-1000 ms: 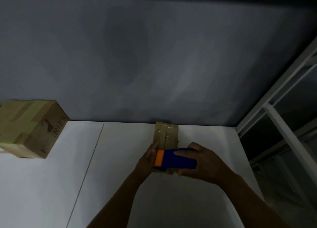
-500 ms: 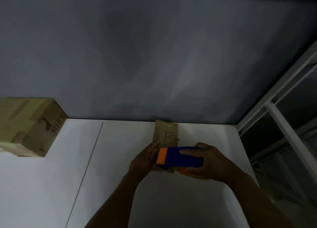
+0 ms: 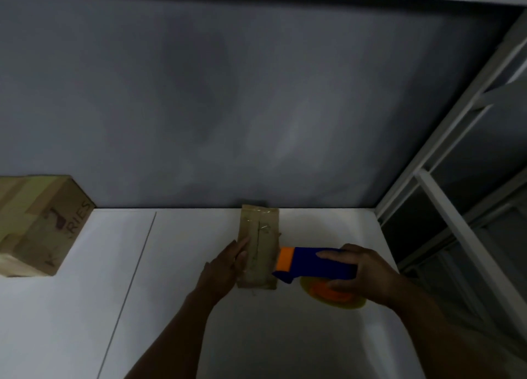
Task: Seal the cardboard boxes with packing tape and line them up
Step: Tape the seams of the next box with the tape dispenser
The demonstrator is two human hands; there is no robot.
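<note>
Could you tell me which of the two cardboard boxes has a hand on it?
The small box by the wall: the left hand presses its side. The bigger printed box sits untouched, far left.

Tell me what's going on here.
A person is taping a small box on a white table. The left hand presses on the box's left side; the right hand grips a blue-and-orange tape dispenser at its right edge. A bigger taped box sits far left.

All I get of the person on my feed: two bare forearms (image 3: 176,336), a bare left hand (image 3: 225,267) and right hand (image 3: 368,274), fingers (image 3: 328,254) uncovered. Lighting's dim, so finer detail is lost on me.
</note>
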